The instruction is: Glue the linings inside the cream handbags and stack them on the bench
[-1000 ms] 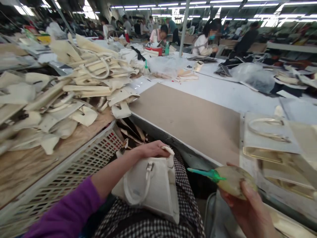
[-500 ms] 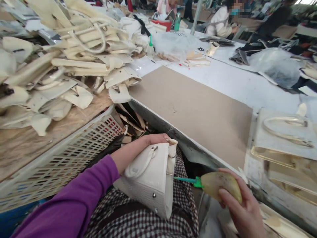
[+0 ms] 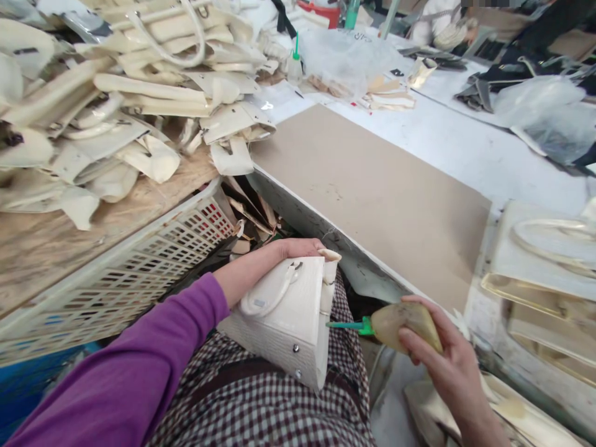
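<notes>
Now that the right hand, clasping a squeeze bottle, has brought its nozzle up to the handbag on the lap, the side panel is reachable; the left hand grips the top.

And beyond the left hand, the white worktable stretches away toward a pale pole; left of that hand, a wood-grained tabletop!
</notes>
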Demonstrator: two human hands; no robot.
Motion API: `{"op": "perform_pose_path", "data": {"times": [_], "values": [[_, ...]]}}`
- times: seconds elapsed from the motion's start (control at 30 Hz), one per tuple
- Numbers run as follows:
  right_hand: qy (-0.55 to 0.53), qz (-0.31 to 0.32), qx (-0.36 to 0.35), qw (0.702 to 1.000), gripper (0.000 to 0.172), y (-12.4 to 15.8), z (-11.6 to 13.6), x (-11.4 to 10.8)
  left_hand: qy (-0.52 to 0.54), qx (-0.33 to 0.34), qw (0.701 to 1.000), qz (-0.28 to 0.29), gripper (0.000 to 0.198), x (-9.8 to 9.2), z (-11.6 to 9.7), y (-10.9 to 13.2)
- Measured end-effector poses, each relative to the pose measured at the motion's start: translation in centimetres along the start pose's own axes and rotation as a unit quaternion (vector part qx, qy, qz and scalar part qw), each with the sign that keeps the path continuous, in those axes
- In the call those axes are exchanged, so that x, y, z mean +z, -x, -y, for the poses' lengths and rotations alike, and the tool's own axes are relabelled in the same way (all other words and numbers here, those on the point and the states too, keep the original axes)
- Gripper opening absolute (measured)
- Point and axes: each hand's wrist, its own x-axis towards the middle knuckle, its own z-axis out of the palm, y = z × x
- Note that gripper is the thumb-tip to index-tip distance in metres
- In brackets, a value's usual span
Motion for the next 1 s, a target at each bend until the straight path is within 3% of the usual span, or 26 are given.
{"op": "perform_pose_path", "data": {"times": [0.33,0.43,0.53,0.73,0.87,1.0], "values": [[-0.002,0.149,0.044,0.988,0.052,0.7,-1.5,-1.7,-0.005,-0.007,1.000,-0.005,0.028,0.0,0.0,0.0],[0.001,0.147,0.046,0.988,0.051,0.6,-1.6,-1.7,-0.003,-0.011,1.000,-0.002,0.023,0.1,0.1,-0.2],[0.024,0.105,0.035,0.994,0.053,0.2,-1.5,-1.7,-0.006,-0.010,1.000,0.001,0.021,0.2,0.2,-0.4],[0.080,0.066,-0.052,0.993,0.045,-0.4,-1.5,-1.6,-0.015,-0.008,1.000,0.000,0.021,0.4,0.1,-0.5],[0.089,0.099,-0.088,0.987,0.042,-0.3,-1.7,-2.3,-0.018,-0.007,1.000,-0.001,0.020,0.5,0.0,-0.5],[0.076,0.161,-0.073,0.981,0.042,-0.1,-1.9,-3.0,-0.017,-0.007,1.000,0.002,0.021,0.6,-0.1,-0.5]]}}
